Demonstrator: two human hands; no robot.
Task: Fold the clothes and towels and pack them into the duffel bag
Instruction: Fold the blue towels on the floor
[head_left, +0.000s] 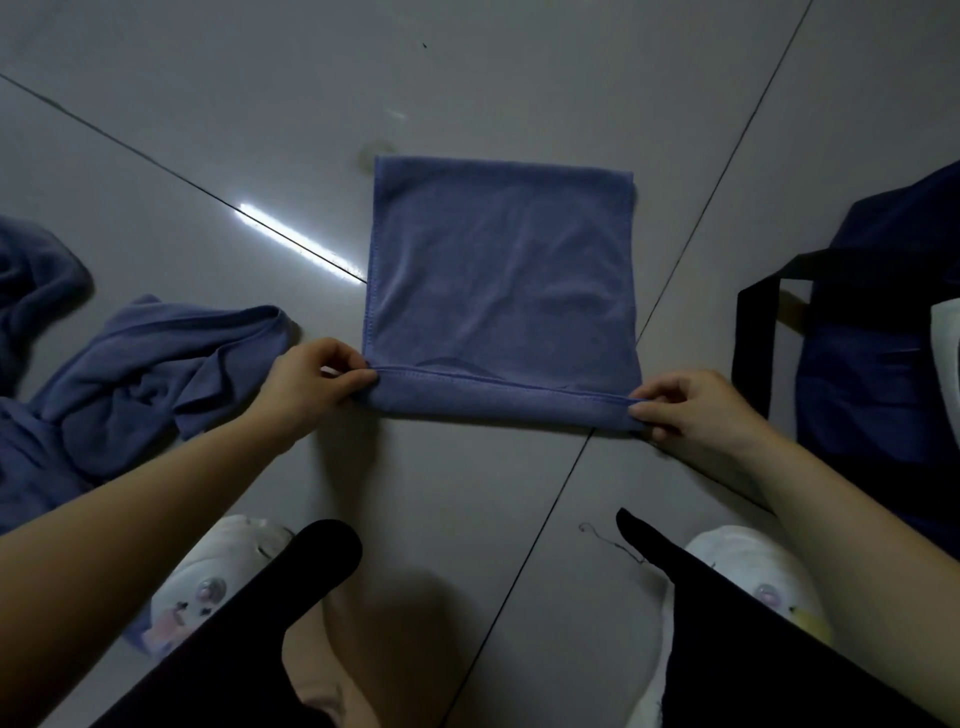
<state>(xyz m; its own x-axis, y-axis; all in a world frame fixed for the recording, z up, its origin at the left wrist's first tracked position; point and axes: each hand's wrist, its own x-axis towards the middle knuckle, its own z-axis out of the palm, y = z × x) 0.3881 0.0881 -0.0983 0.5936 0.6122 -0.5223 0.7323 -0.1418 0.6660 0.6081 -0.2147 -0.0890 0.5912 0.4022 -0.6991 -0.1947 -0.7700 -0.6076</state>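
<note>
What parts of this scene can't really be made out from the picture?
- Duffel bag, head view: cut off by the right edge, so its opening and contents are hidden.
- Crumpled blue clothes: run off the left edge; dim light blurs how many pieces there are.
- Blue towel: its underside lies against the floor, and the corners are covered by the left hand and right hand fingers.
</note>
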